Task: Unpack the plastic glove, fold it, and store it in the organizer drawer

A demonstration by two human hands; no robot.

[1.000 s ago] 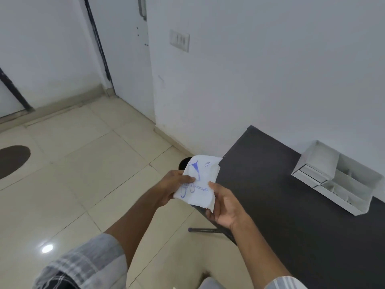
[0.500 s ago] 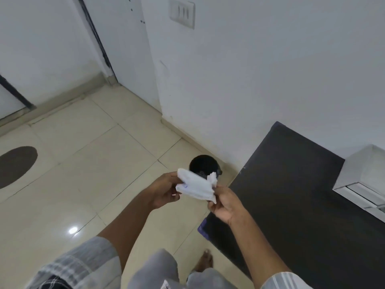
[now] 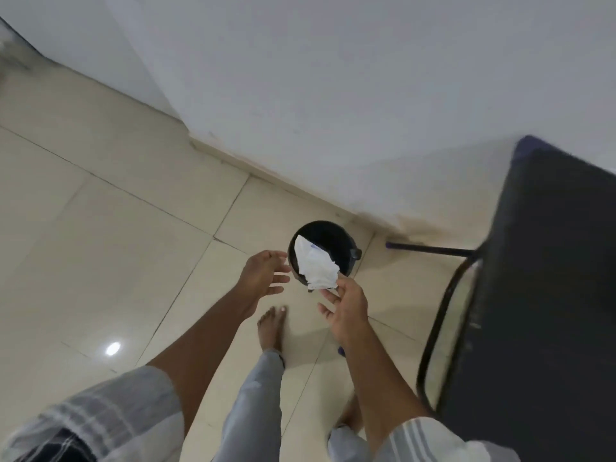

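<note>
Over the black bin (image 3: pixel 325 250), right hand (image 3: pixel 346 310) fingers (image 3: pixel 343 284) pinched the crumpled white wrapper (image 3: pixel 315 265) by its lower edge; left hand (image 3: pixel 265 278) fingers spread, holding nothing. Bin stood on tiled floor (image 3: pixel 116 245) beside the dark surface (image 3: pixel 546 295). Bin contents couldn't be told.

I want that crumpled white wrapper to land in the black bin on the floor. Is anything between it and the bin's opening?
Nothing visible: the crumpled white wrapper sits over the round black bin, at the right hand fingers' tips.
</note>
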